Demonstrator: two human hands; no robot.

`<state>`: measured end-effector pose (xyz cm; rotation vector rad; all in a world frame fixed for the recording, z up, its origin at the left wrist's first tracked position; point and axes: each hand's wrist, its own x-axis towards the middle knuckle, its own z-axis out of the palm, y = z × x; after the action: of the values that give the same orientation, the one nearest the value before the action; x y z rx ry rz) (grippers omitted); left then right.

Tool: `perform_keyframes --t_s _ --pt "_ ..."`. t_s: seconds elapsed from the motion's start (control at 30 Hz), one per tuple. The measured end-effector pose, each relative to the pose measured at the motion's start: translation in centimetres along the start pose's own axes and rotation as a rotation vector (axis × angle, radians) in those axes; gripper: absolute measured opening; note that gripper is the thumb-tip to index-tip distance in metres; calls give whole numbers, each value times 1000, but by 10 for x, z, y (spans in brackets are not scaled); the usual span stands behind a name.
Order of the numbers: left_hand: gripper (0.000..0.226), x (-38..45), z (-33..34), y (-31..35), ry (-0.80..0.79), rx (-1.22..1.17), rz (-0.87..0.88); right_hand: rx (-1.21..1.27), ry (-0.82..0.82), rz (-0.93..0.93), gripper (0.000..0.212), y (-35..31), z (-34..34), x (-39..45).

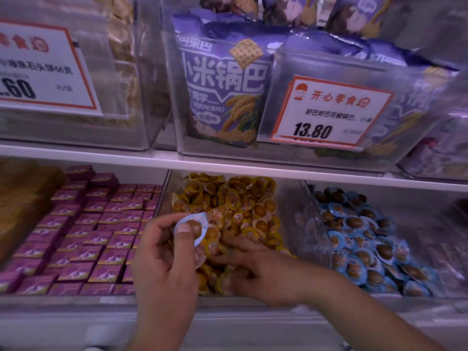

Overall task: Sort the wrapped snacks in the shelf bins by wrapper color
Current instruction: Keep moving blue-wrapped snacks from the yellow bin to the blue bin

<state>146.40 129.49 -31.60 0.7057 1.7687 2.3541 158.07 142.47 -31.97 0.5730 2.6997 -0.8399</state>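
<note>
- Your left hand has its fingers pinched on one blue-wrapped snack, thumb on the clear window. It's held up just above the near-left corner of the yellow bin, so that's your stray.
- Your right hand is down in the yellow snacks, fingers spread flat and digging. They look loose, not clamped on anything, but the tips are blurry and partly buried, so I can't swear there isn't a wrapper under them.
- My guess at the step: fishing blue ones out of the yellow pile. Keep the pinch on the flat wrapper edge rather than squeezing the bulge, those seals look slippery.
- The blue bin is the next one to the right, behind a clear divider. Your right arm is in the way, so either pass the piece across or lift over the wrist. Don't fling it.
- While raking, push the yellows aside gently so none hop over the front lip.
- Leave the purple boxes on the left alone, they look tidy already.
</note>
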Motion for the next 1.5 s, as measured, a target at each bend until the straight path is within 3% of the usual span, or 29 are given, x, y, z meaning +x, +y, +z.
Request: perform_keyframes --t_s 0.1,0.23,0.33,0.43,0.47,0.53,0.6,0.83,0.9,0.97,1.0,1.13,1.2,1.27,1.3,1.43,1.5 --pt "8 2 -1 -1 -10 21 -11 -198 73 11 77 4 -3 33" --pt "21 3 -1 -2 -23 35 -28 -442 368 179 58 14 -26 65" --pt "20 4 -3 -3 -22 25 -26 -345 451 378 63 17 -48 68" --pt "18 3 -4 -4 -35 41 -6 -290 700 157 56 -2 -55 74" --pt "17 3 -5 -4 -35 43 -1 -257 689 37 56 -14 -53 80" --pt "17 3 -4 -4 -29 58 8 -297 480 -126 68 -35 -36 98" --pt "17 3 -5 -3 -27 65 10 -368 280 -124 81 -45 -13 112" --pt "18 2 -3 1 -55 22 -20 -581 405 110 56 23 -42 89" --pt "18 2 -4 0 -63 26 -21 -508 521 217 56 32 -56 82" --pt "19 1 -5 -1 -71 37 -20 -258 718 298 58 31 -65 92" --pt "19 0 -5 -2 -75 35 -18 -179 726 343 56 32 -68 100" --pt "14 3 -6 -2 -93 78 28 -391 368 369 65 33 -44 106" --pt "17 5 -5 -3 -124 133 38 -439 304 330 64 29 -23 93" --pt "21 7 -3 -4 -199 225 37 -289 277 239 54 21 -16 75" --pt "21 8 -2 -6 -248 290 37 -202 312 173 50 17 -16 62" --pt "15 13 1 -13 -394 419 24 68 770 38 47 2 -17 0" --pt "13 13 7 -14 -494 379 19 379 721 -60 50 -17 -13 -19"
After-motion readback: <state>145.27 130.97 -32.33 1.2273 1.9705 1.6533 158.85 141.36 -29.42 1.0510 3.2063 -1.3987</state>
